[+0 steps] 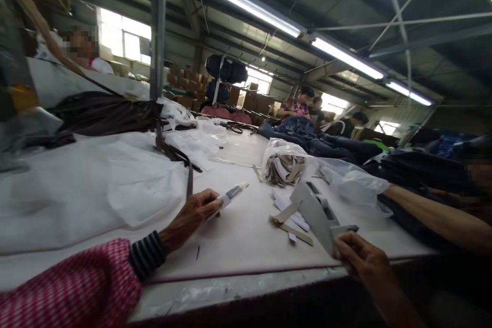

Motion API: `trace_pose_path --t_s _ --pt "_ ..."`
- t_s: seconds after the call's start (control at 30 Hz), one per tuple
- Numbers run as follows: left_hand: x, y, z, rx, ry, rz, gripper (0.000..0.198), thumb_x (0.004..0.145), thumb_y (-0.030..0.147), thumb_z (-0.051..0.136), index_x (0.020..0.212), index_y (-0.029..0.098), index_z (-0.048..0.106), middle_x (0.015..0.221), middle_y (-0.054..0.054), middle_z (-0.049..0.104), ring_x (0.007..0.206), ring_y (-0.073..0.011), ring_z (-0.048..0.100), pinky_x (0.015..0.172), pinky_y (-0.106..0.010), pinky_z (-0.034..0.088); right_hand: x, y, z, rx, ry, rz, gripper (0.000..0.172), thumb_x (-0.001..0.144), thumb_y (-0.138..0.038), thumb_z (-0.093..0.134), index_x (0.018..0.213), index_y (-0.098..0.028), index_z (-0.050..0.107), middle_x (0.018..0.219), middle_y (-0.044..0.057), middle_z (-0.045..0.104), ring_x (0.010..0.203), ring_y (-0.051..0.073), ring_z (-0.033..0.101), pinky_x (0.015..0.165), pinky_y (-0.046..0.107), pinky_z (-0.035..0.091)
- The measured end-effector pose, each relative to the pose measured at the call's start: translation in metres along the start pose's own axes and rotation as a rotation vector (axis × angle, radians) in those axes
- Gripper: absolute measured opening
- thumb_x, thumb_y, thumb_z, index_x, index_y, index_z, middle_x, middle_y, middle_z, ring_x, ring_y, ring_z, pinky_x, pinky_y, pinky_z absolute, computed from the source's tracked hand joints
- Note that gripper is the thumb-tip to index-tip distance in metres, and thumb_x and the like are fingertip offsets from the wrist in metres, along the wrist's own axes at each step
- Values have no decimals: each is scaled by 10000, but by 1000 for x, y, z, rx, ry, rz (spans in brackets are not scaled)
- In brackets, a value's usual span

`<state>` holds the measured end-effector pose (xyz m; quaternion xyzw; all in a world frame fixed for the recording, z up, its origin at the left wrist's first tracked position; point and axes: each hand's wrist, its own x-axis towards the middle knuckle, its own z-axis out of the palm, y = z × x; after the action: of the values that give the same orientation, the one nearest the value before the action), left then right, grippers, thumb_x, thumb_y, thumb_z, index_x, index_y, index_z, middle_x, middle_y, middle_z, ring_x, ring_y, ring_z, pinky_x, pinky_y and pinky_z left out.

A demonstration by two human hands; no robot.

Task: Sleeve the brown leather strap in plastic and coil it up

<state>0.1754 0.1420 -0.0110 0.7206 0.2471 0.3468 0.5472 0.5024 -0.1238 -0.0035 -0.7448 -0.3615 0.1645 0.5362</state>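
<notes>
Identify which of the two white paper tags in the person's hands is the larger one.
The larger one is the grey-white tag pinched in the right hand at the table edge. The left hand holds a slimmer, narrow strip tag.

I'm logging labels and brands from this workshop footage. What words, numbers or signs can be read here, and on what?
None can be read.
Tag in the left hand: dark band, print too blurred.
Grey tool in the right hand: no legible marking.
Card strips: blank or blurred.
</notes>
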Motion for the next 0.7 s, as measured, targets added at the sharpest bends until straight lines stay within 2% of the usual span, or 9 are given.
trace_pose_path --t_s 0.07,0.17,0.23,0.3,0.4,0.6,0.7 --pt "-2 1 2 -2 8 8 359 913 530 607 899 172 639 766 8 590 718 -166 484 676 -278 370 -8 -30 56 174 -141 -9 493 703 -637 785 692 -197 561 566 -33 486 424 76 340 402 221 217" --pt "-6 3 3 5 22 42 340 916 513 611 890 175 629 761 9 591 729 -167 502 691 -279 389 -16 -72 141 413 -380 -20 457 758 -556 802 721 -190 530 589 -34 522 436 61 359 397 197 222" --pt "-8 4 3 15 37 64 332 921 505 609 886 176 623 752 8 589 730 -169 513 690 -279 396 -17 -90 184 520 -474 -11 433 780 -517 798 726 -183 527 593 -34 538 433 53 365 393 186 207" --pt "-9 4 3 22 58 83 336 922 509 607 885 175 621 765 -2 598 737 -174 530 690 -284 409 -14 -98 211 567 -508 1 416 786 -494 799 730 -175 536 595 -35 548 430 46 368 391 179 192" --pt "-9 2 3 13 72 113 342 920 516 611 891 176 621 823 -24 624 771 -188 568 721 -302 442 -8 -98 227 570 -511 11 407 794 -489 794 736 -162 559 595 -33 553 430 41 371 394 176 192" --pt "-10 4 3 56 81 125 324 920 502 623 865 183 613 792 -10 606 747 -181 563 714 -302 435 -1 -92 233 545 -494 57 434 771 -496 813 727 -163 539 568 -40 544 412 35 359 390 170 181" --pt "-13 7 4 32 54 99 316 927 492 616 873 181 610 751 1 593 723 -171 540 687 -291 412 -1 -90 235 545 -484 30 437 784 -497 809 720 -162 536 555 -45 539 399 31 351 378 166 188"
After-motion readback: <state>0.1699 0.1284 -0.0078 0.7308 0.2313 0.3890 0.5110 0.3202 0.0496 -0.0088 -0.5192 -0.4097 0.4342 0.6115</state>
